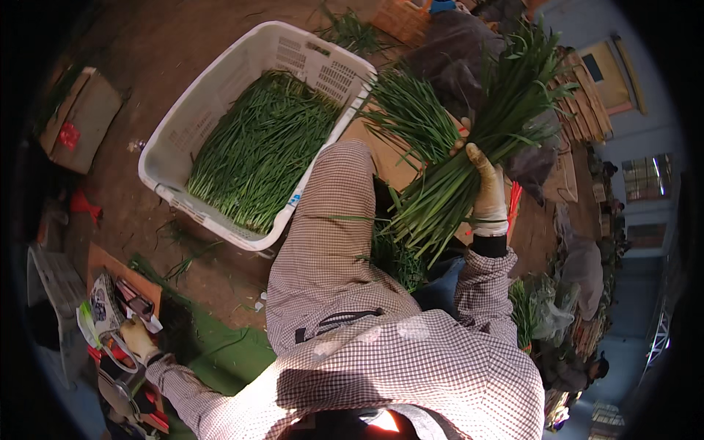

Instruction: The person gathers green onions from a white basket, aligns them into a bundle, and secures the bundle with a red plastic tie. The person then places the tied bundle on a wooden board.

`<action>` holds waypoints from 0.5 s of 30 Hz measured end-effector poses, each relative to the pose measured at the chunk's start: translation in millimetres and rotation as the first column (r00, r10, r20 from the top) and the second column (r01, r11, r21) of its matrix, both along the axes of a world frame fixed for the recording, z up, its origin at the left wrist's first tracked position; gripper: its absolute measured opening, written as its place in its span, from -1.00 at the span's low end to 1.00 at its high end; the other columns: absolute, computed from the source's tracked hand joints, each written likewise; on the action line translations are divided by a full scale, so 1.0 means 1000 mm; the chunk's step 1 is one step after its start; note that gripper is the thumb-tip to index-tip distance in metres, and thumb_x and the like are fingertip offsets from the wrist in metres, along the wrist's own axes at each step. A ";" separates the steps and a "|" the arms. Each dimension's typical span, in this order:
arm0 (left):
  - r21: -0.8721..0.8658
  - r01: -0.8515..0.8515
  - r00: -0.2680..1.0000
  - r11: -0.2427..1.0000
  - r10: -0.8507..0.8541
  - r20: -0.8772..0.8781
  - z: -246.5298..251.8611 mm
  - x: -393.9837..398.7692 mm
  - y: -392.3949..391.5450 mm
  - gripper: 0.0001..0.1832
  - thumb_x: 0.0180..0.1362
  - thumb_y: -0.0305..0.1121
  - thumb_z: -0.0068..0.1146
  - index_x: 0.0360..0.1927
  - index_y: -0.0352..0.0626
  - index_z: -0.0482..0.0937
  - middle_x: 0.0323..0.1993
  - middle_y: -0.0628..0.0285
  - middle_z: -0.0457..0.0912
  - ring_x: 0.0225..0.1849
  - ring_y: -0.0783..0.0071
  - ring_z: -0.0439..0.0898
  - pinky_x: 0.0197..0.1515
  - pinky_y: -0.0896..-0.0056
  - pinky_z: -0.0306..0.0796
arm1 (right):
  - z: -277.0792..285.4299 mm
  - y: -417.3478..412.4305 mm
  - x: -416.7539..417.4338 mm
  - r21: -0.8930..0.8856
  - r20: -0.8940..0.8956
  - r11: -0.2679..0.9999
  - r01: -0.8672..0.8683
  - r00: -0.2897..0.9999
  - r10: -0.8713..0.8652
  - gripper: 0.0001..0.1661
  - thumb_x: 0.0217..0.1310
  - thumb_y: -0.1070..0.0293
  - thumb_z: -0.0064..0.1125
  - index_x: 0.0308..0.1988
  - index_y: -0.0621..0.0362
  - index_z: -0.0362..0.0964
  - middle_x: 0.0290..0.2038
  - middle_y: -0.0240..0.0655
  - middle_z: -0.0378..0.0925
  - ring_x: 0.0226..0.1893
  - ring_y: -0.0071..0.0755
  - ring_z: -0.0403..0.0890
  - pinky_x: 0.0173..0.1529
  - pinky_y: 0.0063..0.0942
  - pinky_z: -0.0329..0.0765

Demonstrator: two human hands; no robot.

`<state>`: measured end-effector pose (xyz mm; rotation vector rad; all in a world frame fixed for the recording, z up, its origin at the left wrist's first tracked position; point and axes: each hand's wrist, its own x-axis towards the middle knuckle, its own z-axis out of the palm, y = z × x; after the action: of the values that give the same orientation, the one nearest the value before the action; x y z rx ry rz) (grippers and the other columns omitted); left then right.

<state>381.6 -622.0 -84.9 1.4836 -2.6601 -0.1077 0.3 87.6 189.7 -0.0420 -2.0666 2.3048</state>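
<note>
My right hand (484, 179), in a pale, stained glove, grips a large bunch of green garlic chives (467, 159), with its thumb across the stalks. Beneath that bunch, a second bundle of chives (423, 115) lies on a cardboard sheet (393, 159). Away to the left, my gloved left hand (137, 338) reaches among small belongings beside a patterned bag (103, 305) and a dark phone-like object (135, 301); whether its fingers hold anything is unclear. A white plastic basket (209, 91) partly filled with chives (264, 148) stands beyond my left knee.
Loose chives (399, 256) lie between my legs. Red strips (515, 203) hang near my right wrist. A dark sack (451, 60) and an orange basket (404, 22) stand ahead. At far left is a cardboard box (82, 124). A person (577, 371) sits at far right.
</note>
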 end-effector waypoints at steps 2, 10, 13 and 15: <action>-0.196 0.151 0.944 0.969 -0.200 -0.261 0.042 -0.040 0.035 -0.64 0.35 -0.22 0.16 -0.32 -0.41 0.66 -0.38 -0.14 0.67 -0.28 -0.10 0.64 -0.17 0.04 0.49 | 0.005 0.014 0.007 0.026 0.049 0.998 0.049 0.998 -0.050 -0.37 0.26 0.17 0.45 0.21 0.25 0.49 -0.17 -0.35 0.66 -0.17 -0.44 0.65 0.02 -0.38 0.65; 0.241 0.970 0.237 0.039 -0.389 -0.890 0.196 -0.287 0.396 -0.29 0.21 -0.35 0.34 0.43 -0.22 0.40 0.44 0.03 0.41 0.44 0.15 0.41 0.47 0.20 0.27 | 0.011 -0.026 0.022 0.426 -0.303 0.901 0.084 0.951 0.055 -0.62 0.22 0.37 0.46 0.00 0.27 0.60 -0.21 -0.31 0.71 -0.23 -0.40 0.70 -0.05 -0.44 0.60; 0.130 0.974 0.016 -0.187 -0.513 -0.858 0.226 -0.320 0.495 0.20 0.06 -0.23 0.47 0.62 -0.28 -0.12 0.60 -0.17 0.08 0.62 -0.01 0.07 0.58 0.15 0.06 | 0.000 -0.049 0.029 0.593 -0.435 0.742 0.313 0.900 -0.032 -0.27 0.03 0.26 0.57 0.16 0.26 0.47 -0.26 -0.16 0.64 -0.24 -0.23 0.68 -0.08 -0.33 0.57; 0.361 0.914 0.186 -0.183 -0.601 -0.777 0.235 -0.328 0.512 0.29 0.01 -0.05 0.46 0.60 -0.39 -0.17 0.59 -0.21 0.04 0.62 -0.03 0.06 0.58 0.16 0.01 | -0.006 -0.053 0.035 0.670 -0.681 0.356 0.652 0.730 -0.054 0.03 -0.11 0.16 0.63 0.30 0.29 0.31 -0.22 -0.13 0.57 -0.21 -0.12 0.60 -0.02 -0.21 0.51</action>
<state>53.8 -110.1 150.1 -0.7262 -2.6709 -1.7619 34.9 35.1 183.6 0.1601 -2.2698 0.5759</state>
